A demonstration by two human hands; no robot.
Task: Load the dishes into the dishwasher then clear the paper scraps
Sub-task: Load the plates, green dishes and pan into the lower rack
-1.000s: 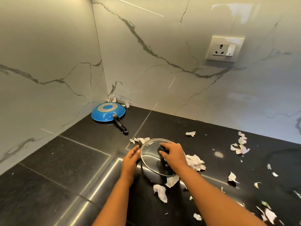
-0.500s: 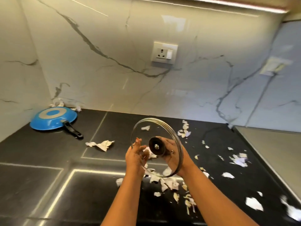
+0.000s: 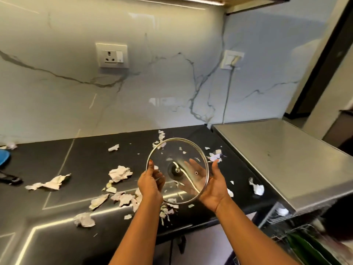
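Note:
I hold a round glass lid (image 3: pixel 172 150) with a metal rim and a black knob up on edge above the black counter (image 3: pixel 86 159). My left hand (image 3: pixel 150 183) grips its left rim, thumb on the near face. Behind the glass lies my right hand (image 3: pixel 213 188), palm up and fingers straight, with the thumb at the right rim. Torn white paper scraps (image 3: pixel 120 173) are scattered over the counter around and below the lid. At the lower right a wire dishwasher rack (image 3: pixel 282 219) shows, blurred, with something green in it.
A blue pan (image 3: pixel 2 157) with a black handle (image 3: pixel 10 179) is cut off at the left edge. A steel surface (image 3: pixel 277 159) adjoins the counter on the right. The marble wall carries a socket (image 3: pixel 112 55) and a second plate (image 3: pixel 232 59) with a cable.
The lid has come off the counter and been carried to the right, tilted upright. My right hand went from the knob to behind the glass. The view swung right and the rack came into sight.

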